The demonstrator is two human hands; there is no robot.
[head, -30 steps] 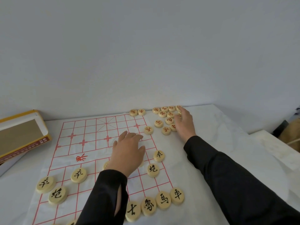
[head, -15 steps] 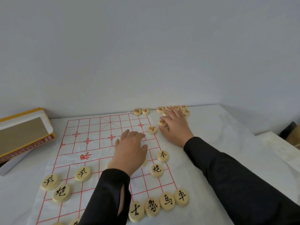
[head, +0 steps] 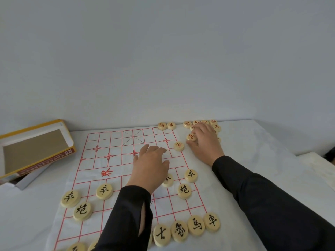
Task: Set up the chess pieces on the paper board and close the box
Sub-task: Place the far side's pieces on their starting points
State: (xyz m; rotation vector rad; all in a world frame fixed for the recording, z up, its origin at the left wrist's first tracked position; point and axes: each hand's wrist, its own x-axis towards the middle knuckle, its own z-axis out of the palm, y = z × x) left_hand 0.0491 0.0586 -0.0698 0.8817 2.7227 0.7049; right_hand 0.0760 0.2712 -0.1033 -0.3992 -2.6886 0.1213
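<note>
**A:** Head view: the right hand point(head: 204, 142) pinches a round pale wooden red-lettered piece point(head: 191, 137), just beside the white paper board point(head: 112, 142) and its red grid.

**B:** The left hand point(head: 150, 165) lies flat, empty, on the paper. Lower the piece squarely onto a crossing.

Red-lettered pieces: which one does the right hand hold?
The tilted piece pinched by the right hand, beside the board's right edge; the others lie flat.

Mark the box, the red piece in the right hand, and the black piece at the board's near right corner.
box point(head: 36, 149): head view, bare inner floor.
held red piece point(head: 191, 137): head view, lettered face, pinched by right hand point(head: 206, 144).
corner black piece point(head: 212, 222): head view, lettered face.
</note>
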